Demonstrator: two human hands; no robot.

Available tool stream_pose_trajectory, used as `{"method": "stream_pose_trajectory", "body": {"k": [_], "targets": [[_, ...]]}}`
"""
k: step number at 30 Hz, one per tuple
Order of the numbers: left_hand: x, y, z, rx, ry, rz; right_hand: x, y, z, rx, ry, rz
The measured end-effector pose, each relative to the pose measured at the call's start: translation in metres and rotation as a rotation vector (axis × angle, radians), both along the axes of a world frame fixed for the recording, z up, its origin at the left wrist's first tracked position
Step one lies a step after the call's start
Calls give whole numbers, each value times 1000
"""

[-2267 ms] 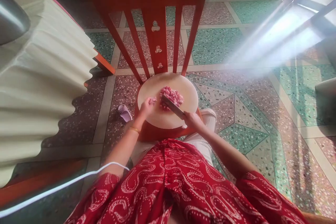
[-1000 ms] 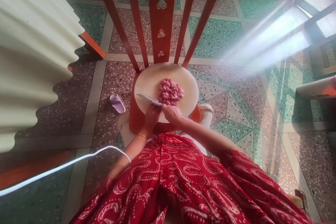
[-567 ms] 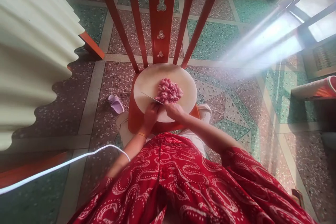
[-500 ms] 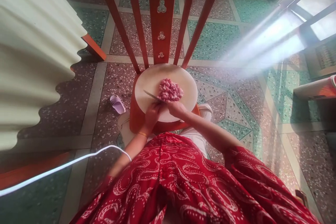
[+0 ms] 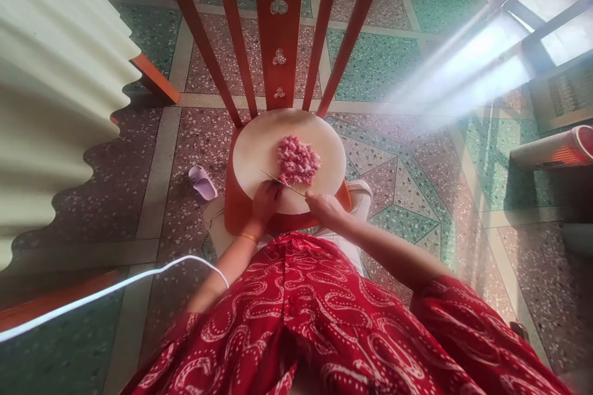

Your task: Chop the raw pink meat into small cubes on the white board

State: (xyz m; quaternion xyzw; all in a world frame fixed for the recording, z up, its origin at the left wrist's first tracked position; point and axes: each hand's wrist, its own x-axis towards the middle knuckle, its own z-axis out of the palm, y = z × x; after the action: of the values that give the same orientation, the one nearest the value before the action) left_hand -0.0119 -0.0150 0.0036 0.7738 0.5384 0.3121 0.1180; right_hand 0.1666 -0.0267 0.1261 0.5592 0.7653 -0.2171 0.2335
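"Biggest thing?"

"Hard floor [image 5: 373,68] of green and pink speckled stone squares."

"Then?"

"On top of it, a shiny red-brown wooden chair [image 5: 278,31] with tall back slats and clover-shaped holes. Off to the left, a wavy cream cloth [image 5: 55,105], hanging down."

"And up close?"

"Loose red top [image 5: 296,321] with white swirls, worn by the person."

"On the chair seat?"

"Flat, round, cream-coloured board [image 5: 252,148]."

"Down on the floor, left of the chair?"

"Little light-purple slipper [image 5: 202,182]."

"Back to the board. Anything on it?"

"Near the middle, a heap of small, lumpy pink meat [image 5: 299,160]."

"Bare right hand [image 5: 324,208]?"

"Over the near right edge, fingers closed around the handle of a thin metal knife [image 5: 293,189]. Blade seen almost edge-on, right beside the heap. Touching it? Hard to tell."

"Bare left hand [image 5: 266,199]?"

"At the near left edge, fingers bent, tips close to the blade. Holding something? Too hidden to tell."

"Smallest?"

"Thin gold-coloured bracelet [image 5: 249,236] around the left wrist."
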Motion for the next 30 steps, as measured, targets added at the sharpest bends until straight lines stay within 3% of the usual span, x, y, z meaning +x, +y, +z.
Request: {"method": "stream_pose_trajectory", "body": {"k": [8,10,17,24,30], "targets": [[-2,4,-7,6,23,-22,-56,42,-13,89,119,89],[-2,4,-6,-5,19,-19,-49,40,-11,78,109,96],[-3,-1,-2,12,-78,10,16,14,-4,55,-41,-2],[-3,-6,3,-14,-41,28,-2,0,-2,27,-10,12],[-4,-2,-4,-13,-29,11,-36,22,-10,30,71,39]]}}
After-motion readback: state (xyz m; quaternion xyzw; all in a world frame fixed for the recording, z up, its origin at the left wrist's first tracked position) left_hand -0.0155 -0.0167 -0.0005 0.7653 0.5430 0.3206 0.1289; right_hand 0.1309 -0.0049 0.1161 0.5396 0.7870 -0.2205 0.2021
